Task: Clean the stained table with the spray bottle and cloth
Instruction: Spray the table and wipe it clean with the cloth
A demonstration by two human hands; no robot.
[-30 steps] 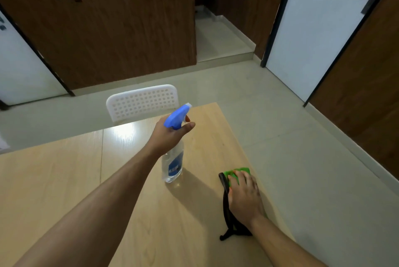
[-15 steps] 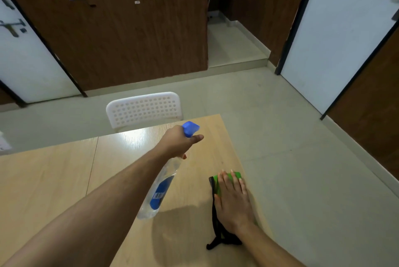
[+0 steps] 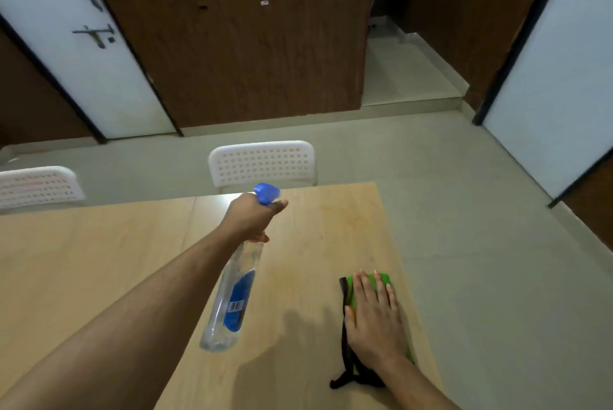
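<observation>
The left hand (image 3: 253, 217) grasps the spray bottle (image 3: 232, 293) by the neck, fingers wrapped under the blue trigger head (image 3: 266, 193). The bottle is held clear of the worktop (image 3: 99, 244), above its right half. Its long axis runs tilted, with the clear base low and toward the person and the trigger head high and away, so the nozzle points toward the far right part of the worktop.

The stain (image 3: 351, 220) appears as a faint orange-yellow discolouration on the wood, forward and to the right of the nozzle, near the far right corner. It lies in line with the bottle's axis, so in my judgement a spray from this position would land on or near it.

The right hand (image 3: 374, 313) rests flat on the cloth (image 3: 381, 280), fingers straight and together, palm down, pressing it to the worktop close to the right edge. The cloth is green with a black border, and a black strap end trails toward the person. The stain lies straight ahead of this hand, and the right hand is nearer to it than the left. A wipe would call for a forward push along the right edge.

The bottle carries a blue label (image 3: 237, 303) with a small white barcode panel. No brand or wording can be read on it, and no other legible writing is in view.
</observation>
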